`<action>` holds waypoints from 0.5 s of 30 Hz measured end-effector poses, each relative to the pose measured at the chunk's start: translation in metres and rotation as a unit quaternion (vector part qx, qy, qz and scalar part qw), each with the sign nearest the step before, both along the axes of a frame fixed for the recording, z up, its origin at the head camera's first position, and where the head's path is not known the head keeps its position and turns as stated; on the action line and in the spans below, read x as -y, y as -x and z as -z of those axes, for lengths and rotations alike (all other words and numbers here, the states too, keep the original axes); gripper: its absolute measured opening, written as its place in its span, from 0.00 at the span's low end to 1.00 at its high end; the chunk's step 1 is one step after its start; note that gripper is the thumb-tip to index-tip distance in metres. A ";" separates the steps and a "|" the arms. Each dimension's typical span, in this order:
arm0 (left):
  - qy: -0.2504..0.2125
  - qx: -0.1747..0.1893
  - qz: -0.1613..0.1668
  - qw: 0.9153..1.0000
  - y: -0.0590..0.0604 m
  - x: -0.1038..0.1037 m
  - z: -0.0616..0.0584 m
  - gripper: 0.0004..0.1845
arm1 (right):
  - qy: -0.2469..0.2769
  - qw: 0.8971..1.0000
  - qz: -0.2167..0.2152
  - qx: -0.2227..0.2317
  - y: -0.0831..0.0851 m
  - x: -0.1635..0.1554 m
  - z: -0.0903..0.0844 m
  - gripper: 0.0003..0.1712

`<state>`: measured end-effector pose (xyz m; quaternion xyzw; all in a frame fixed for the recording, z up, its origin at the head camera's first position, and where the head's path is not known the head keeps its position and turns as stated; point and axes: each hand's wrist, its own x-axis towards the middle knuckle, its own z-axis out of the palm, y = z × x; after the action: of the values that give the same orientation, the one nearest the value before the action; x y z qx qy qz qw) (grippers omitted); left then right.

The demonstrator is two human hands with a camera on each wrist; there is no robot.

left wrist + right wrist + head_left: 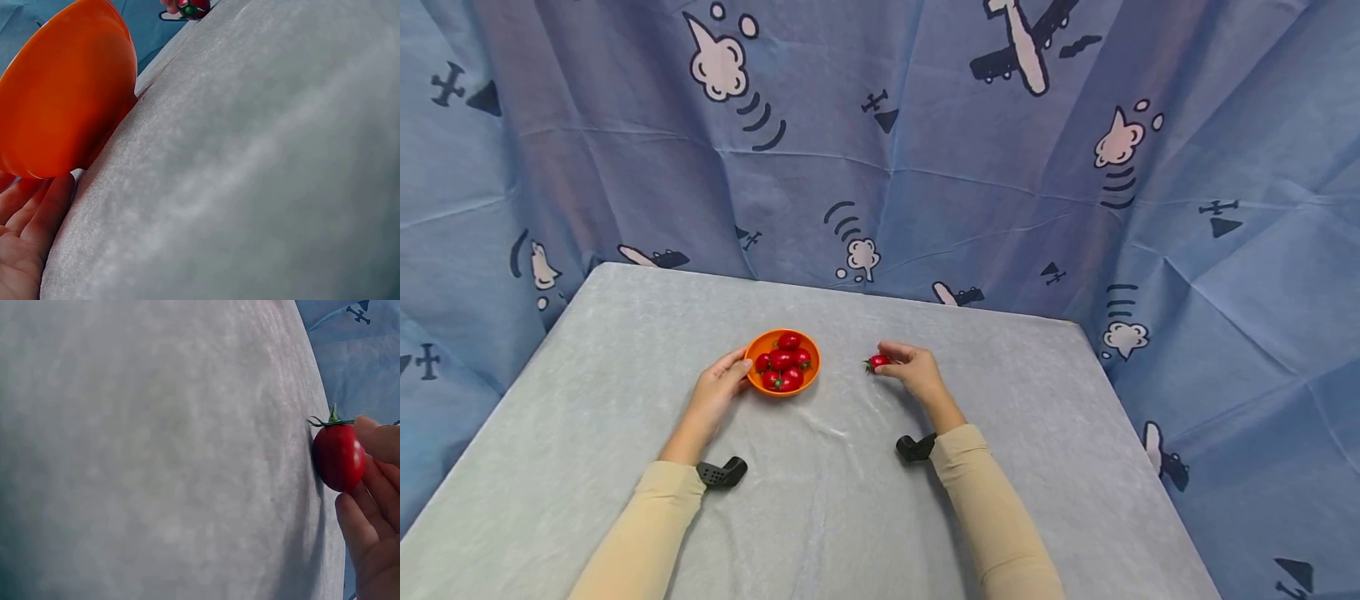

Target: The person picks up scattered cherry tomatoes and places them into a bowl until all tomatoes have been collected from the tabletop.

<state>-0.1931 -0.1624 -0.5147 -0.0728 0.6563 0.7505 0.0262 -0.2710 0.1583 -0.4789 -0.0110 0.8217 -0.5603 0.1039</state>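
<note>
Left hand (pixel 718 390): fingers straight and relaxed, resting against the left outer wall of the orange bowl (pixel 762 343), at centre frame on the grey tablecloth (pixel 850 500). The bowl holds several red cherry tomatoes (pixel 782 367).

Right hand (pixel 913 371): fingertips (pixel 375 440) curled round and pinching a single cherry tomato (pixel 877 362), which touches the cloth. This tomato lies just right of the bowl, near it but apart, at the hand's left edge.

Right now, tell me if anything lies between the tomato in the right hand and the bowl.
Nothing visible does. The tomato, pinched by the right hand, is apart from the bowl, with only bare grey cloth between. The left hand touches the bowl's far side.
</note>
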 end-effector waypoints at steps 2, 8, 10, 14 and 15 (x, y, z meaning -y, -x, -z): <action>0.001 -0.001 0.000 1.000 0.000 0.000 -0.001 0.29 | -0.005 1.000 0.000 -0.001 0.000 0.000 0.001 0.29; 0.004 0.002 0.000 1.000 0.001 0.001 -0.001 0.29 | -0.017 1.000 0.001 -0.010 -0.001 0.001 0.003 0.27; 0.008 0.001 0.001 1.000 0.000 0.001 -0.001 0.28 | -0.022 1.000 -0.005 -0.015 -0.001 0.002 0.005 0.27; 0.012 0.004 0.004 1.000 -0.001 0.001 -0.002 0.28 | -0.034 0.999 -0.007 -0.017 -0.002 0.002 0.010 0.27; 0.010 0.005 0.004 1.000 -0.001 0.000 -0.002 0.28 | -0.036 0.999 -0.005 -0.018 -0.002 0.002 0.011 0.27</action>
<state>-0.1921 -0.1628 -0.5127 -0.0742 0.6642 0.7432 0.0321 -0.2692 0.1562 -0.4895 -0.0214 0.8431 -0.5293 0.0923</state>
